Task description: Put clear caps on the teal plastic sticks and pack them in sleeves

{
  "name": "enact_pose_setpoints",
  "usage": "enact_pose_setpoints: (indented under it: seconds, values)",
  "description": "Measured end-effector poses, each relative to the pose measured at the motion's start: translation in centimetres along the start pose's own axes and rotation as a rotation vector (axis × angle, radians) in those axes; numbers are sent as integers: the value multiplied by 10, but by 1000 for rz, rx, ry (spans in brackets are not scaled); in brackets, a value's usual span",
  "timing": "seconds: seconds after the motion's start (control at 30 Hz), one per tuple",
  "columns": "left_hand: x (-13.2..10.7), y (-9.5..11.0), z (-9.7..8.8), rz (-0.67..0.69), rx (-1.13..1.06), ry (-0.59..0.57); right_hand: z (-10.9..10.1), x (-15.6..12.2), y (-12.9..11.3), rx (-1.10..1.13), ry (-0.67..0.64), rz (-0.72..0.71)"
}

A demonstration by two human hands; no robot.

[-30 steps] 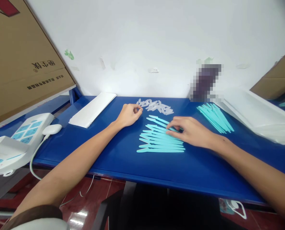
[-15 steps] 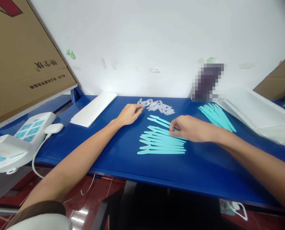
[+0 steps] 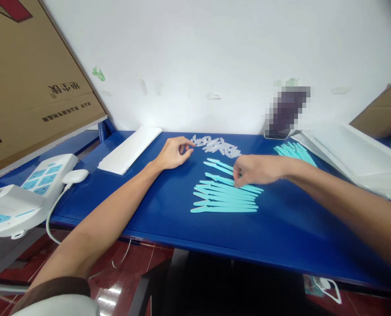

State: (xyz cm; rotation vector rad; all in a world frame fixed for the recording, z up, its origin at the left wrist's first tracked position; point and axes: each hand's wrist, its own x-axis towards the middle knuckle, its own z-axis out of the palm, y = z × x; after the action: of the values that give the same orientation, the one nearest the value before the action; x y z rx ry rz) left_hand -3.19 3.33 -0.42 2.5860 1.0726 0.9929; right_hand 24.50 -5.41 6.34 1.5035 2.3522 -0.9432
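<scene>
My right hand (image 3: 254, 169) is closed in a pinch over one of the upper turquoise eyebrow razors (image 3: 217, 177). The fingers cover its middle, and its left end shows past them. Below the hand, several more razors (image 3: 224, 209) lie side by side in a fanned row. Two others (image 3: 218, 164) lie just above, partly behind the fingers. My left hand (image 3: 176, 152) rests on the table with thumb and forefinger apart and nothing visible between them. Its forefinger tip is close to a heap of small clear plastic pieces (image 3: 217, 145); whether it touches them I cannot tell.
Another pile of turquoise razors (image 3: 295, 152) lies right of my right forearm, beside a clear plastic tray (image 3: 373, 162). A blurred phone-like object (image 3: 285, 112) leans on the wall. To the left are a flat white box (image 3: 129, 151), a power strip (image 3: 45, 175) and a cardboard box (image 3: 34, 79).
My left thumb and forefinger have spread apart, and that hand has drawn slightly left. My right hand has shifted a little upward, with its wrist raised over the pile at the right.
</scene>
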Motion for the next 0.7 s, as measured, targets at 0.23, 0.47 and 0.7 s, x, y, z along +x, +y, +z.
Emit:
enact_pose_setpoints:
  seconds: [0.23, 0.47, 0.7]
  values:
    - [4, 3, 8, -93, 219, -224, 0, 1, -8, -99, -62, 41]
    - [14, 28, 20, 12, 266, -411, 2, -1, -13, -167, -72, 57]
    - [13, 17, 16, 107, 264, -414, 3, -7, -12, -109, -20, -1]
